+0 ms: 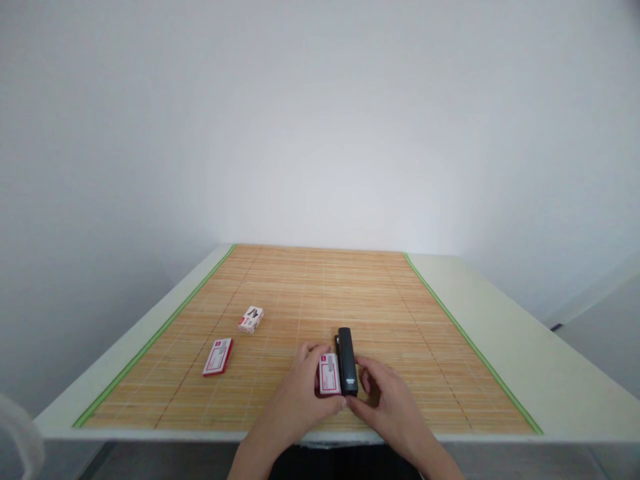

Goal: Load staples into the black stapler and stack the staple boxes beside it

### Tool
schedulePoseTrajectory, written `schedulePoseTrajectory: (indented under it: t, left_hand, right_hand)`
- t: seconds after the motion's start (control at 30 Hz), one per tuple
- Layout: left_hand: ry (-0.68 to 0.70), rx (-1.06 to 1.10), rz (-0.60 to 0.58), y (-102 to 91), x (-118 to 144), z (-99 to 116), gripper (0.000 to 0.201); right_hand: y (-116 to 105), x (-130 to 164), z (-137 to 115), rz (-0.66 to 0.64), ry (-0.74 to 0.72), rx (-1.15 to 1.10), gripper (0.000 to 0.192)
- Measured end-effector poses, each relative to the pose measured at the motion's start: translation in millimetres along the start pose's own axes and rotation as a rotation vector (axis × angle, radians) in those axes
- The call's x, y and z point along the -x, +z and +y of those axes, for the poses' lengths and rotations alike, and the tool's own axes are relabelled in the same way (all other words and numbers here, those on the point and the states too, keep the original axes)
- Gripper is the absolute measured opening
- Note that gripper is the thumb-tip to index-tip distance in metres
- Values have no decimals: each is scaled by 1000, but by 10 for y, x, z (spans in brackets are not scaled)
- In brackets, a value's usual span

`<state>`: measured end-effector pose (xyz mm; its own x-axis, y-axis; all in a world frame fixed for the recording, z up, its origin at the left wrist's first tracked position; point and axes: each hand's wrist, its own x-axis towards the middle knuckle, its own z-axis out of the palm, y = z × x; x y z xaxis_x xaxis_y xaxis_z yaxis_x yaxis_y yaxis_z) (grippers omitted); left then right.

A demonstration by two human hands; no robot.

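Running from the near edge of the bamboo mat (325, 287) toward its far edge, with the far end leaning slightly left, the long axis of the black stapler (349, 363) is set almost parallel to that of the red-bordered box (329, 375) just to its left. By these two things, side by side near the middle of the mat's near edge, the gap between the hands is filled. The box is held in the left hand (306, 388), with the thumb bent along its near end and the fingers curled about its far left corner. The stapler is nearer to the right hand (393, 395), by which its right side is met at the fingertips, while the thumb is brought to its near end; whether it is firmly gripped or merely touched cannot be told. Whether box and stapler are pressed together or only closely set cannot be made out either. Well apart, toward the mat's left edge, a second red-and-white box (218, 357) is laid flat and tilted in line with that edge, and a smaller patterned box (251, 319) is placed beyond it, farther from the near edge.
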<state>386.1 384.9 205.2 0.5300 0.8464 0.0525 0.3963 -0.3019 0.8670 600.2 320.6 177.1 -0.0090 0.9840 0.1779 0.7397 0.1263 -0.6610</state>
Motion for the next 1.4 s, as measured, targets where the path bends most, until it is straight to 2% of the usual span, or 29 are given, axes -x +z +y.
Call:
schedulePoseTrajectory:
  t: [0.07,0.2,0.27,0.37,0.43,0.5,0.53,0.6,0.67,0.73,0.8,0.83,0.9,0.97,1.03,1.13,1.2,1.3,1.4]
  left_hand:
    - [24,37,-47,-54,3,-18,76]
    - [78,-3,-67,-82,-40,-29,66]
    - [111,-13,-93,-52,-72,-29,67]
    - [144,-46,-96,-33,-81,-14,83]
    - [132,-91,-56,-118,-44,-12,99]
    - [85,-169,25,-338,24,-68,101]
    - [57,-222,78,-500,68,-135,94]
    - [35,-365,222,-896,173,-366,76]
    - [-6,-522,345,-1316,292,-696,79]
    - [-101,-636,351,-1663,407,-1037,91]
    - [-165,-667,325,-1873,490,-1282,80]
    - [-176,-664,314,-1916,514,-1344,74]
    - [-175,-627,314,-1878,521,-1329,68]
    - [-173,-544,327,-1685,476,-1148,70]
    - [-165,-424,308,-1375,393,-862,72]
    - [-47,-321,249,-829,227,-411,68]
    - [40,-257,195,-520,119,-198,66]
    - [103,-219,124,-242,7,-77,60]
    - [107,-179,104,-150,-45,-104,60]
  right_hand:
    - [0,-3,-2,4,3,1,53]
    - [-11,-5,-8,5,-5,-8,52]
    - [-16,-4,-11,7,-10,-11,51]
    - [-13,-3,2,5,-6,-7,51]
    - [-4,-5,21,5,4,-6,53]
    - [2,-7,39,3,12,-4,55]
    - [3,-9,45,1,14,-2,55]
    - [1,-10,44,-5,16,4,55]
    - [-3,-9,32,-7,20,10,55]
    - [-4,-7,15,-8,23,12,54]
    - [-3,-7,3,-5,24,9,54]
    - [-2,-7,0,-2,25,8,54]
    - [0,-8,2,2,26,5,54]
    - [2,-9,9,2,25,7,54]
    - [6,-10,19,5,24,14,54]
    - [12,-13,30,14,25,17,54]
    - [14,-15,30,14,20,15,54]
    - [14,-19,19,6,7,14,52]
    - [11,-23,3,7,0,10,52]
